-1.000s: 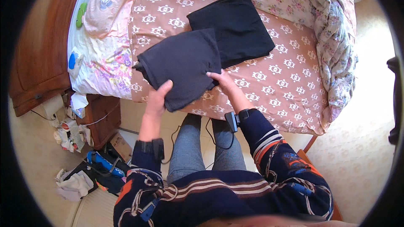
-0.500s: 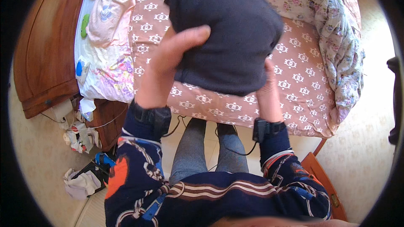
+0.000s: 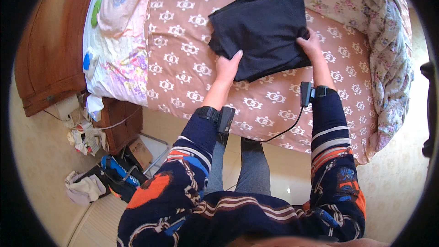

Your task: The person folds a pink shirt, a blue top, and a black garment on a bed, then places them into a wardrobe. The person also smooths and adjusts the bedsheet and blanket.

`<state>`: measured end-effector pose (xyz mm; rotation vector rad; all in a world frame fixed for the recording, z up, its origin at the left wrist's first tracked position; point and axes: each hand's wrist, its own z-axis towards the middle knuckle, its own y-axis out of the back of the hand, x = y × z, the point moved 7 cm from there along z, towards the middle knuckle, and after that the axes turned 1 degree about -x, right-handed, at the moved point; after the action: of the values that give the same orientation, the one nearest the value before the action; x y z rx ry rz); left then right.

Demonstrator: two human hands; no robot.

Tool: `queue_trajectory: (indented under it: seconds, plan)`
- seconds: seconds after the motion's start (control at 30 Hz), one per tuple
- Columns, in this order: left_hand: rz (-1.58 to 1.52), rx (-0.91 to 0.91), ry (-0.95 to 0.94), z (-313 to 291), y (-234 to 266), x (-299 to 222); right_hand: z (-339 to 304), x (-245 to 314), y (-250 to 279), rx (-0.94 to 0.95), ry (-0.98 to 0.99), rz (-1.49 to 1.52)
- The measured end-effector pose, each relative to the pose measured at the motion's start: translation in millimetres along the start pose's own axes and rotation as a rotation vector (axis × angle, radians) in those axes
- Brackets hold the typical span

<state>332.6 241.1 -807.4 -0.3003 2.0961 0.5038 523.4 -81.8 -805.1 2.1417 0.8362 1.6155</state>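
Note:
A folded black garment (image 3: 263, 32) lies on, or just over, the brown patterned bed sheet (image 3: 196, 71); its kind cannot be made out. My left hand (image 3: 227, 67) grips its near left corner, thumb on top and fingers hidden beneath the cloth. At its right edge, my right hand (image 3: 311, 46) is closed on the fabric, which bunches by the thumb. Another layer of the black cloth sticks out at the far left side.
A floral quilt (image 3: 386, 59) is heaped along the bed's right and far sides. Pillows (image 3: 125, 11) lie at the left by the wooden headboard (image 3: 52, 36). A brown nightstand (image 3: 120, 123) and a blue-and-black bag (image 3: 120, 170) stand at the lower left. Cables hang from my wrist straps.
Both hands have carried the black garment away from me and down toward the sheet. It was raised close to the camera before and now spreads flatter, with my arms stretched further out.

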Motion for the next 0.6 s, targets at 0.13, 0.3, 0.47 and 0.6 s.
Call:
queue_trajectory:
  seconds: [0.13,0.3,0.47,0.6]
  plan:
    - [-0.019,-0.156,-0.165,0.5,9.0,-22.5,15.0,-5.1,16.9,-0.035,-0.010,-0.565]
    - [-0.688,0.314,0.358,-23.2,-17.4,-26.3,0.8,-36.9,-3.7,0.363,-0.463,0.201]
    - [-0.801,0.510,0.275,-46.2,17.9,-55.3,-62.9,-49.5,-43.2,0.472,-0.597,0.651]
    - [-0.787,0.543,0.348,-89.1,51.8,-41.3,-161.3,-44.2,-56.6,0.418,-0.621,0.628]
